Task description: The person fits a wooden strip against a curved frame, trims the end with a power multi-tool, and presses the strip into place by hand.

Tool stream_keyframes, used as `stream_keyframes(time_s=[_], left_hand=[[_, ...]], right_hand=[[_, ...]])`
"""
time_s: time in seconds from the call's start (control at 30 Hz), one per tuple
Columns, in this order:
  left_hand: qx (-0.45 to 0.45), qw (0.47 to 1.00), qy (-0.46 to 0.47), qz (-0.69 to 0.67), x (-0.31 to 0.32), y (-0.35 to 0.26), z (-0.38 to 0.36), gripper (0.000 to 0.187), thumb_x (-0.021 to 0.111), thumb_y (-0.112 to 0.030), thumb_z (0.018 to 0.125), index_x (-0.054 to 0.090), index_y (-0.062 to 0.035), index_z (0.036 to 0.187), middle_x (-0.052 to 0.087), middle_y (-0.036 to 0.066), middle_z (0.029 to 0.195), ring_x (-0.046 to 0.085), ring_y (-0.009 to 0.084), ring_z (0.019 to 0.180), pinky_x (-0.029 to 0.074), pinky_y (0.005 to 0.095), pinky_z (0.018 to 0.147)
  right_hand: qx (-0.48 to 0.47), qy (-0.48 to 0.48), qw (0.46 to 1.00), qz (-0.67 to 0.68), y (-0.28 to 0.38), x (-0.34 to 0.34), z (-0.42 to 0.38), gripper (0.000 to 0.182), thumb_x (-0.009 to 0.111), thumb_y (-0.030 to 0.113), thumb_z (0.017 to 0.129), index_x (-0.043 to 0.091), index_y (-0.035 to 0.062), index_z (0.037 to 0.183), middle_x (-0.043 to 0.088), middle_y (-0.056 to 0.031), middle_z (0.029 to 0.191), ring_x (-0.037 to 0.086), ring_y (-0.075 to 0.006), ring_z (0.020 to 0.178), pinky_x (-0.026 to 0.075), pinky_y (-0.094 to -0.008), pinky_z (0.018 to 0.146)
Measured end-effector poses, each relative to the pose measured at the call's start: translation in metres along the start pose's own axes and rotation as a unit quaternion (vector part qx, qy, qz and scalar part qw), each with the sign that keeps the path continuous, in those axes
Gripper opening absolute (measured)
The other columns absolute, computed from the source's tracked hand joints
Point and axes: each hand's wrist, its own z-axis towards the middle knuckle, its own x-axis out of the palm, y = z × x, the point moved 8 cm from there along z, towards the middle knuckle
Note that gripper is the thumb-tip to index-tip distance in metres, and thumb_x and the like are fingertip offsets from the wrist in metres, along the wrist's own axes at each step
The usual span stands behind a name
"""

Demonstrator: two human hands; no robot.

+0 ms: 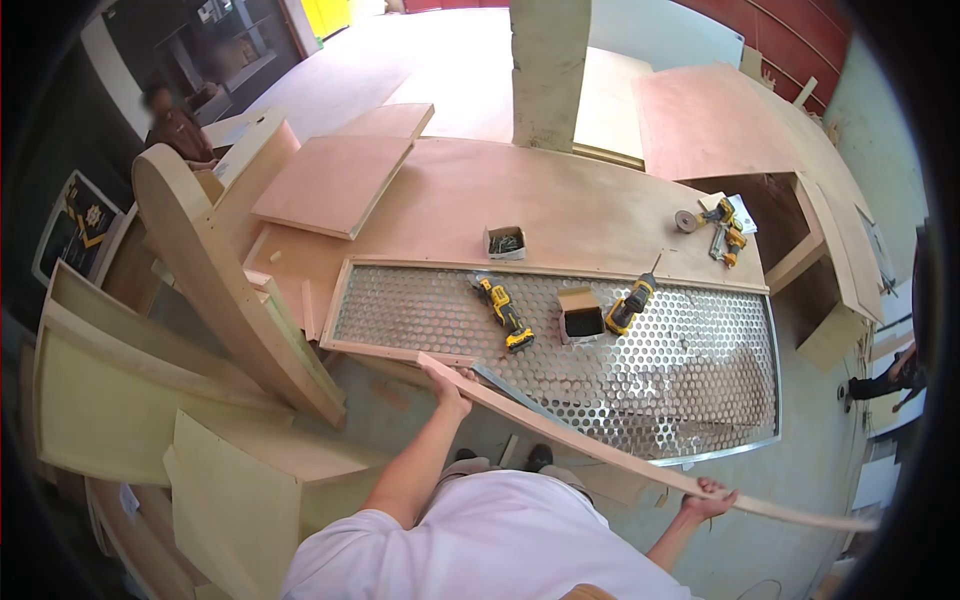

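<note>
A long wooden strip (590,447) runs across in front of my body, from the near edge of the panel out to the right. Near its left end, my left hand (452,388) is closed around it. My right hand (711,498) grips it farther along, and the strip's far right end sticks out past that hand. Behind the strip lies a perforated metal sheet (690,330) bordered by a wooden frame (560,273). On the sheet rest a yellow-and-black power tool (503,312), a box of dark screws (581,322) and a cordless drill (632,305) with its bit pointing up.
An open box of fasteners (505,244) and an angle grinder (708,216) lie on the plywood table (590,210). Curved wooden pieces (230,270) stand at left. A concrete column (548,80) rises behind. One person (180,130) is at far left, another (900,372) at right.
</note>
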Motion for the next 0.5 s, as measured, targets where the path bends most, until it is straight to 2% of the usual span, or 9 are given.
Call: stream_keyframes(time_s=[0.1,0.2,0.27,0.37,0.43,0.5], left_hand=[[-0.038,0.977,-0.054,0.201,-0.054,0.019,0.027,0.073,0.043,-0.072,0.099,0.041,-0.0094,0.136,0.060,0.011,0.113,0.064,0.0263,0.094,0.058,0.0483,0.083],[-0.076,0.865,-0.104,0.485,-0.060,0.030,-0.011,0.066,0.057,-0.057,0.098,0.037,-0.0127,0.143,0.054,0.011,0.133,0.061,0.0301,0.113,0.053,0.0575,0.094],[-0.065,0.836,-0.073,0.540,-0.075,0.044,0.000,0.070,0.062,-0.052,0.096,0.035,-0.0138,0.147,0.051,0.011,0.136,0.061,0.0320,0.114,0.051,0.0597,0.097],[-0.090,0.820,-0.018,0.565,-0.073,0.063,-0.005,0.077,0.067,-0.051,0.093,0.034,-0.0153,0.152,0.054,0.012,0.132,0.061,0.0328,0.112,0.048,0.0614,0.101],[-0.103,0.811,0.012,0.575,-0.053,0.062,-0.027,0.072,0.067,-0.052,0.093,0.039,-0.0154,0.148,0.059,0.011,0.123,0.063,0.0300,0.108,0.048,0.0593,0.099],[-0.092,0.803,0.033,0.588,-0.042,0.060,-0.041,0.066,0.067,-0.052,0.094,0.045,-0.0150,0.144,0.061,0.010,0.119,0.064,0.0278,0.106,0.049,0.0571,0.098]], right_hand=[[-0.015,0.102,0.994,0.031,0.035,0.080,-0.039,0.043,0.050,0.052,0.104,0.048,0.0136,0.083,0.036,0.0013,0.059,0.036,-0.0124,0.048,0.036,-0.0287,0.048],[-0.048,0.204,0.977,0.025,0.058,0.135,-0.060,0.040,0.048,0.049,0.106,0.051,0.0140,0.086,0.038,0.0009,0.061,0.036,-0.0122,0.048,0.035,-0.0281,0.048],[-0.067,0.290,0.955,0.003,0.068,0.171,-0.066,0.040,0.047,0.048,0.107,0.052,0.0139,0.088,0.039,0.0005,0.062,0.036,-0.0121,0.049,0.035,-0.0282,0.049],[-0.096,0.334,0.937,-0.044,0.085,0.228,-0.093,0.038,0.048,0.046,0.108,0.052,0.0130,0.090,0.038,0.0000,0.062,0.035,-0.0118,0.049,0.035,-0.0279,0.048],[-0.103,0.398,0.910,-0.052,0.100,0.268,-0.102,0.035,0.048,0.042,0.109,0.051,0.0122,0.092,0.037,-0.0001,0.063,0.033,-0.0116,0.049,0.035,-0.0274,0.047],[-0.119,0.409,0.902,-0.074,0.120,0.304,-0.105,0.031,0.047,0.038,0.110,0.051,0.0112,0.094,0.037,-0.0004,0.063,0.032,-0.0110,0.048,0.033,-0.0259,0.046]])
